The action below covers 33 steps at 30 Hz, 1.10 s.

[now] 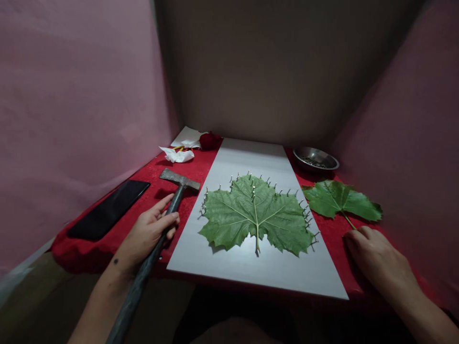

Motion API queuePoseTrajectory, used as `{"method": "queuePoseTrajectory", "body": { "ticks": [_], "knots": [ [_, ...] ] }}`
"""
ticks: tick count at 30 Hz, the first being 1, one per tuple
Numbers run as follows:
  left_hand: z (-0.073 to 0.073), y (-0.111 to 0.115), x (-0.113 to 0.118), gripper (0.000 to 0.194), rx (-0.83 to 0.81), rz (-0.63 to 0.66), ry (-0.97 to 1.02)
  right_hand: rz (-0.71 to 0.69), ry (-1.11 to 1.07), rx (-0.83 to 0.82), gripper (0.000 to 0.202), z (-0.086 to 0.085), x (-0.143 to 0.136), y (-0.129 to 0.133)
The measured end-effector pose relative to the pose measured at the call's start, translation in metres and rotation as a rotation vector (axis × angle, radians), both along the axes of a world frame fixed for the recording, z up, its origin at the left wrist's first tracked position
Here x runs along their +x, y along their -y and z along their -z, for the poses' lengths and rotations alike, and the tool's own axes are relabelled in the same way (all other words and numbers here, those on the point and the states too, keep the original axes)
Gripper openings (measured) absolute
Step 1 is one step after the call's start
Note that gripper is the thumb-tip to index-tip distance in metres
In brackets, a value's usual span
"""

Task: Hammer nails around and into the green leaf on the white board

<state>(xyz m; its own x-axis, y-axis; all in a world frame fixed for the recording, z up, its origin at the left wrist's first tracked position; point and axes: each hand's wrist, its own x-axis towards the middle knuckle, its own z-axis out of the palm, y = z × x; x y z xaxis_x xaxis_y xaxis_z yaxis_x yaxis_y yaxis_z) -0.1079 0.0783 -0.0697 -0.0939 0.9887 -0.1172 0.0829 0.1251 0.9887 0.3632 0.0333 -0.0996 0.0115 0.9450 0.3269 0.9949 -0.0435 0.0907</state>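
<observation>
- Left hand (150, 229) wrapped round the hammer (146, 267), dark phone (109, 209) beside
- Right hand (380, 263) pinching the smaller leaf's (333, 198) stem, metal bowl (335, 163) beyond
- Larger leaf (234, 215) on white board (258, 277), nails (307, 220) edging its top and sides
- White tissue (179, 155) beyond the hammer

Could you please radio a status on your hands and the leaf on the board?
Left hand holding hammer. Right hand closed at stem of smaller leaf. Large leaf on board. Nails standing along its upper edge.

The hammer (145, 272) in the left hand (152, 230) is dark grey; the small leaf (337, 196) at the right hand (376, 260), green. Between them, a large leaf (229, 217), green with pale branching veins, covers a whitish-grey board (251, 155).
</observation>
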Motion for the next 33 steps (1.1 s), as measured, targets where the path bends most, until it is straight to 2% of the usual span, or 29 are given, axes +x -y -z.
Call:
{"method": "queuePoseTrajectory", "body": {
  "ticks": [3,7,10,12,15,17,19,22,24,26,28,33],
  "knots": [
    [0.003,-0.001,-0.002,0.071,0.004,-0.005,-0.007,-0.006,0.061,-0.09,0.027,-0.004,0.002,-0.005],
    [0.006,-0.002,-0.003,0.072,0.015,-0.006,-0.014,-0.025,0.013,-0.123,0.022,-0.004,0.005,-0.011],
    [0.006,-0.003,-0.002,0.071,0.015,-0.009,-0.013,-0.013,-0.122,-0.084,0.016,-0.001,0.009,-0.014],
    [0.003,-0.002,0.0,0.071,0.009,-0.018,0.002,0.045,-0.241,-0.041,0.013,-0.002,0.011,-0.014],
    [-0.002,-0.001,0.003,0.074,-0.001,-0.038,0.03,0.167,-0.439,-0.012,0.016,-0.016,0.005,-0.011],
    [-0.003,0.0,0.004,0.075,-0.006,-0.049,0.043,0.16,-0.62,0.01,0.027,-0.032,-0.009,-0.008],
    [-0.003,0.001,0.004,0.074,-0.001,-0.051,0.051,0.067,-0.82,0.035,0.037,-0.049,-0.032,-0.007],
    [-0.001,0.001,0.003,0.072,0.009,-0.04,0.045,-0.025,-1.051,-0.046,0.03,-0.069,-0.079,-0.017],
    [0.0,0.001,0.003,0.073,0.003,-0.04,0.03,-0.18,-1.153,-0.135,0.028,-0.075,-0.113,-0.033],
    [0.001,0.0,0.002,0.073,-0.008,-0.045,0.024,-0.302,-1.162,-0.225,0.025,-0.074,-0.142,-0.053],
    [0.001,0.0,0.002,0.073,-0.017,-0.045,0.023,-0.346,-1.092,-0.253,0.02,-0.068,-0.162,-0.072],
    [0.003,-0.001,0.001,0.072,-0.018,-0.047,0.035,-0.41,-0.822,-0.173,0.013,-0.05,-0.177,-0.093]
  ]
}}
